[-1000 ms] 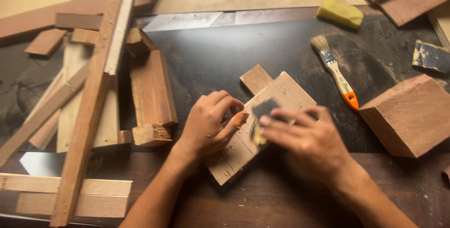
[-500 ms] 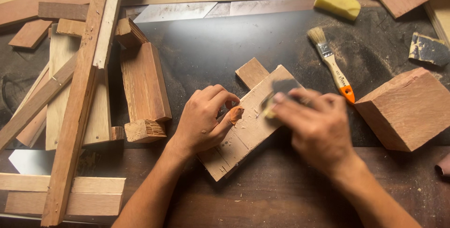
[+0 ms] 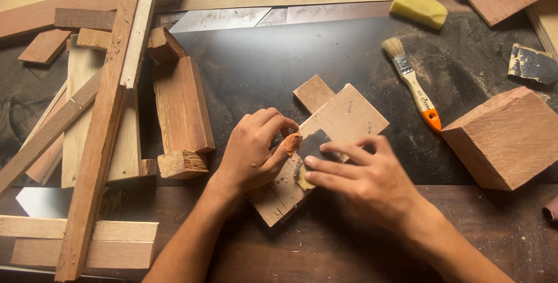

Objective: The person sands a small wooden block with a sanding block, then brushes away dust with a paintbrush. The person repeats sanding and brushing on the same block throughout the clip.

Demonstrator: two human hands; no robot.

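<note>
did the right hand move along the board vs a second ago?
Yes. The right hand slid down the wooden board toward its near end, away from the paintbrush.

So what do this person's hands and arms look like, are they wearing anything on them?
Nothing is worn: the left hand and right hand are bare, with no gloves, rings, watch or bands in view. Both forearms are bare too, with no sleeves reaching into the picture. The fingers show short nails.

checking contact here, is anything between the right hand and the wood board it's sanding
Yes: a dark piece of sandpaper lies under the right hand's fingers, between them and the flat wood board. The left hand grips the board's edge directly.
</note>
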